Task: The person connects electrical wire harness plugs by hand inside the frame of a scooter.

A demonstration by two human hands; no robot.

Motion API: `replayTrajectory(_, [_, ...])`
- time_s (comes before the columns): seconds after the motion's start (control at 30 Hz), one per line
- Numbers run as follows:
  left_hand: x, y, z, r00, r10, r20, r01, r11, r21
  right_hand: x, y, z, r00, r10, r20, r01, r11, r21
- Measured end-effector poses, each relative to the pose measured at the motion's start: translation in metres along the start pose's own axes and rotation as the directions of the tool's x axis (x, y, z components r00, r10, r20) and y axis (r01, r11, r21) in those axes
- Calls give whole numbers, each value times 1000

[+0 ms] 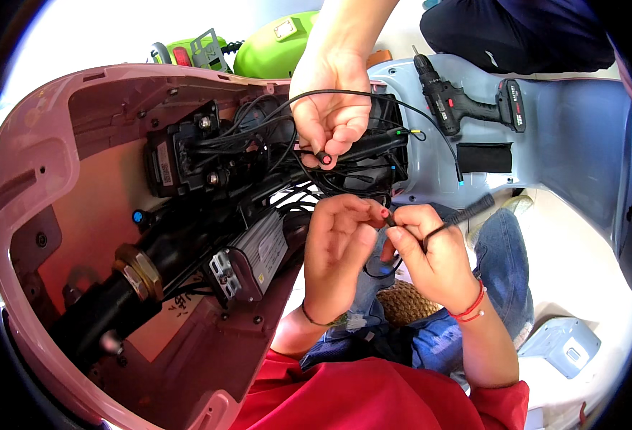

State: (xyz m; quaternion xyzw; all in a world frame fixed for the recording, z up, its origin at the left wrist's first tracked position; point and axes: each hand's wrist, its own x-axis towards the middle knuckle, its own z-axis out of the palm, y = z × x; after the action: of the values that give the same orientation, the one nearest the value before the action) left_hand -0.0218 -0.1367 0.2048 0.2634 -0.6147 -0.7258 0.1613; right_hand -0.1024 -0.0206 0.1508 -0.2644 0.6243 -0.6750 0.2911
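Note:
Between thumb and fingers, my right hand (434,251) pinches a black cable connector (390,219) with a red tip. Its thin black lead loops below the hand, and a thicker ribbed black sleeve (471,211) sticks out to the right. My left hand (336,251) is beside it, palm up, fingers curved and thumb apart, with fingertips close to the red tip; whether they touch is unclear. Above, a co-worker's hand (334,118) reaches in from the far side, holding another black connector (323,158) with a red face. A black cable (373,93) passes across that palm.
A pinkish scooter body shell (25,183) on the left holds a black steering tube (101,308), a brass nut (138,272), a silver controller box (255,251) and bundled wires. A cordless drill (466,107) and black pad (484,158) lie on a blue-grey panel (552,122).

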Motion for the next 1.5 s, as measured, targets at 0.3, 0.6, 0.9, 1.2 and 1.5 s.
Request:
replayTrajectory(0.3, [34,12,-2,970,-221,99,234,747,-623,6,-4,2,1000,11,-12,-10,996,85])
replayTrajectory(0.6, [53,-4,-5,940,-337,48,282,692,-664,6,-7,-1,999,-10,-37,15,988,154])
replayTrajectory(0.9, [42,-25,-15,979,-180,93,198,766,-611,14,-3,-1,990,-114,-85,115,993,6])
replayTrajectory(1.2, [37,-46,-17,997,6,77,33,870,-492,25,-8,10,992,59,-110,-52,996,65])
replayTrajectory(1.5, [44,-54,-20,990,88,110,-39,923,-382,27,1,10,992,34,-119,-33,999,11])
